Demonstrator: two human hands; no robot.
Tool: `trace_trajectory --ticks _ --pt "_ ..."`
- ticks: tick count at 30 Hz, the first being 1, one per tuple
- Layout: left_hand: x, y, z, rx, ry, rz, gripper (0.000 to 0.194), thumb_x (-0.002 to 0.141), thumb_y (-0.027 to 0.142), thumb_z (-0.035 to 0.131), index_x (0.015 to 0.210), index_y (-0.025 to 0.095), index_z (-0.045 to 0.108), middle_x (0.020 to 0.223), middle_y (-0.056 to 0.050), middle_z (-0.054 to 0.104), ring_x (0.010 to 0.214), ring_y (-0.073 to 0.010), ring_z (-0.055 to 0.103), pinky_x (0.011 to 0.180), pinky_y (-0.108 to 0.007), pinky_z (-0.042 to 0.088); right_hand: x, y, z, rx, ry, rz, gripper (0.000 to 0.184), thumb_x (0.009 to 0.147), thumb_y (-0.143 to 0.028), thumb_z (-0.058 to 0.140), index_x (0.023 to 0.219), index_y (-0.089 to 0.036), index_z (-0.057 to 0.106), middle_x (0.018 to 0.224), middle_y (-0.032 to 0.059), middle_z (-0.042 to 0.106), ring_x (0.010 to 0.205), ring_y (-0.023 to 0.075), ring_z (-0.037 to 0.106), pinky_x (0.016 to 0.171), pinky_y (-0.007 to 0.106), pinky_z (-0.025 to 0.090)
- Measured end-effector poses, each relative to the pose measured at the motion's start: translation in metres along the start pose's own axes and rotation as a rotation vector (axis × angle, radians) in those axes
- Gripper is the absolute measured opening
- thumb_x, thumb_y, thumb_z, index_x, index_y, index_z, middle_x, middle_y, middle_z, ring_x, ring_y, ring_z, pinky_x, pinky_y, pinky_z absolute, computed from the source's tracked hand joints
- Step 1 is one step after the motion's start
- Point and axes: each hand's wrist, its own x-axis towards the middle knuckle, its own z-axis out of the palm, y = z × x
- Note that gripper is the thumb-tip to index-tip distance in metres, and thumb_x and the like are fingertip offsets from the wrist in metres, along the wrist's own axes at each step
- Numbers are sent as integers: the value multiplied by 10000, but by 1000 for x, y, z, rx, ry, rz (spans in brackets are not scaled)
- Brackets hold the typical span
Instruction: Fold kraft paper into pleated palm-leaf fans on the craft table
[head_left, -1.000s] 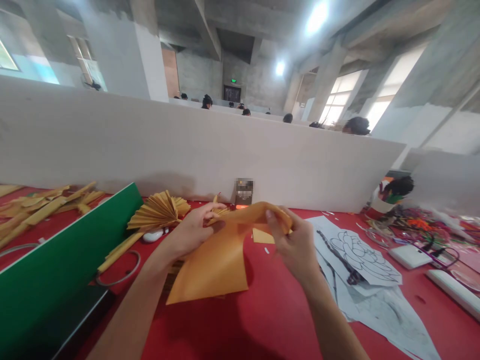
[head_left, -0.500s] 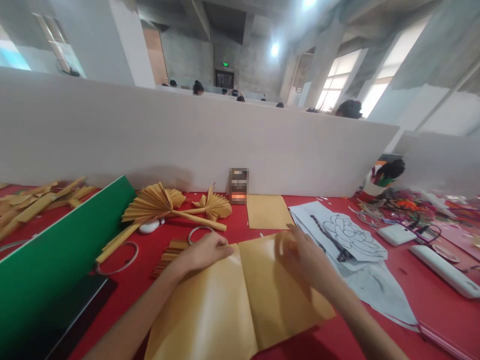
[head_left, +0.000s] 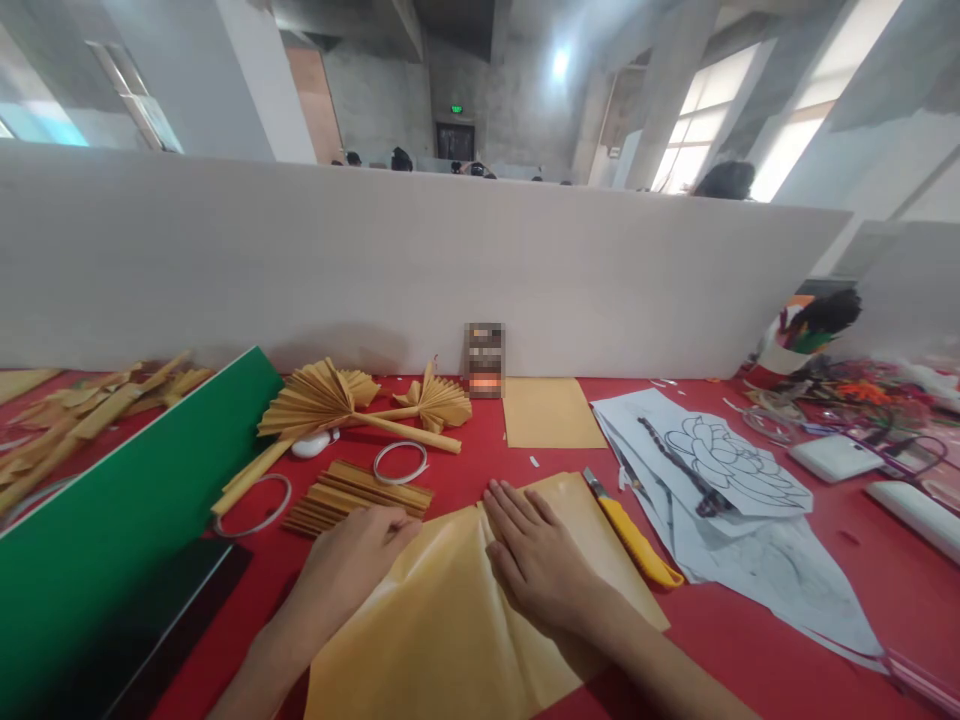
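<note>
1. The fingers [head_left: 516, 508] of our right hand [head_left: 544, 565] lie outstretched and slightly apart, palm down and unclenched on the large tan sheet [head_left: 412, 620].
2. Our left hand [head_left: 364, 550] is curled at the sheet's upper left edge; we cannot tell whether it pinches the paper.
3. We have the sheet before us on the red table [head_left: 476, 465], a fold line [head_left: 517, 645] running down it beside our right hand.
4. Just beyond our left hand lies pleated paper [head_left: 352, 492]; along the sheet's right edge we see a yellow cutter [head_left: 636, 540] lying aslant.
5. Farther back we see two paper fans [head_left: 307, 405] near the white partition [head_left: 360, 260], and a smaller tan sheet [head_left: 551, 412] to their right.
6. To our right rest line drawings [head_left: 735, 455]; to our left stands a green board [head_left: 150, 500].
</note>
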Motion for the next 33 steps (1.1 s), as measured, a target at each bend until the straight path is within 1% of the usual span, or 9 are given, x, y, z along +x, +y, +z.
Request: trace_trajectory --ticks 6,13,17,19,22,24,26,29,33 --pt "-3 -5 10 -71 -30 -16 398 1011 495 442 802 265 690 866 -38 782 889 -263 725 656 -291 343 1 -3 1 12 0 25 591 1082 -348 333 1649 -189 281 1689 84 263 1578 243 245 1280 509 238" --pt "-7 -8 17 19 -4 -44 374 1005 496 434 857 280 701 928 -60 799 959 -308 733 673 -320 362 0 -2 -1 34 -4 23 584 1092 -362 315 1649 -187 282 1690 86 260 1578 247 248 1284 505 226" --pt "-11 -13 18 6 28 -88 409 984 568 445 850 280 703 898 -68 796 956 -332 731 666 -336 390 0 -1 -2 26 -18 24 592 1091 -363 314 1655 -191 260 1698 82 230 1584 241 228 1284 508 223" --pt "-17 -23 18 -132 30 -113 445 951 638 474 820 276 698 849 -50 789 883 -315 735 654 -328 432 1 -2 -2 23 -26 22 596 1089 -358 317 1657 -191 252 1700 81 228 1586 238 219 1285 509 216" --pt "-30 -46 23 -588 18 -100 489 886 721 541 804 264 694 831 -29 788 824 -285 745 670 -312 533 0 -3 -1 24 -20 29 592 1089 -346 319 1656 -189 256 1696 83 246 1586 236 217 1289 503 204" --pt "-40 -60 30 -827 51 -183 474 833 731 625 856 266 718 859 -30 801 865 -311 760 739 -346 595 0 -4 0 28 -17 42 585 1091 -343 316 1654 -194 264 1696 80 248 1586 233 216 1290 495 200" --pt "-47 -70 38 -932 50 -285 449 746 701 737 846 263 728 844 -39 812 840 -346 772 748 -391 629 0 -4 0 31 -20 51 580 1094 -350 310 1653 -200 269 1697 75 247 1587 230 213 1291 495 195" --pt "-51 -77 49 -912 99 -344 434 682 645 801 865 256 743 844 -51 829 854 -370 786 713 -375 643 1 -5 -1 24 -32 54 582 1095 -358 309 1655 -205 263 1698 75 241 1589 229 205 1291 499 192" --pt "-52 -79 56 -706 206 -370 421 683 637 760 848 250 770 822 -56 838 869 -340 799 636 -265 610 2 -4 0 15 -40 57 588 1090 -353 306 1656 -201 260 1702 69 222 1589 231 207 1290 495 198"
